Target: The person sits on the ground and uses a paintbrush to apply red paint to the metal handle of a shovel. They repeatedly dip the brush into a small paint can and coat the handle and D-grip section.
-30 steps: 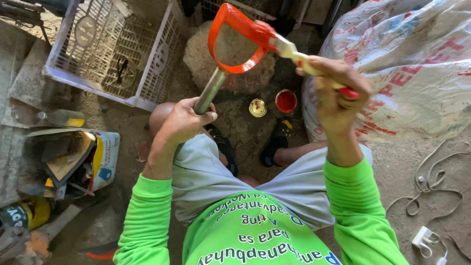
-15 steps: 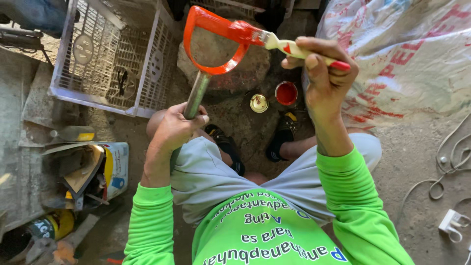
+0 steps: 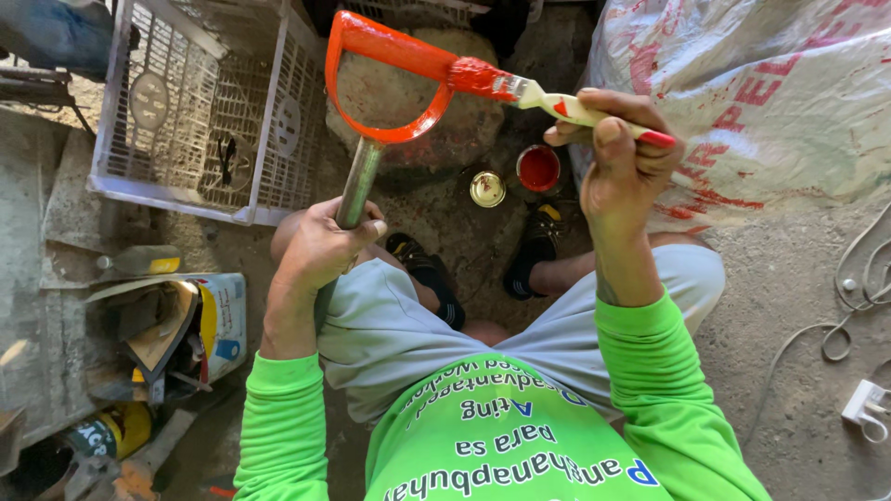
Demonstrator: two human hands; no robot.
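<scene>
A dusty grey dirt floor [image 3: 761, 306] is seen in bright daylight. A white plastic crate [image 3: 200, 111] is set at the upper left, a big white sack [image 3: 770, 83] at the right. White cables [image 3: 849, 306] are spread nearby.

glossy orange-painted handle [image 3: 390, 56], dull metal shaft [image 3: 357, 186]

Brush [image 3: 534, 95] bristles slid along the orange D-handle [image 3: 390, 79] top bar, from mid-bar toward its right end. Right hand [image 3: 622, 153] drew back right with it. Handle sits further left in view than a second ago; left hand [image 3: 320, 246] slightly lower on the grey shaft [image 3: 357, 186].
</scene>
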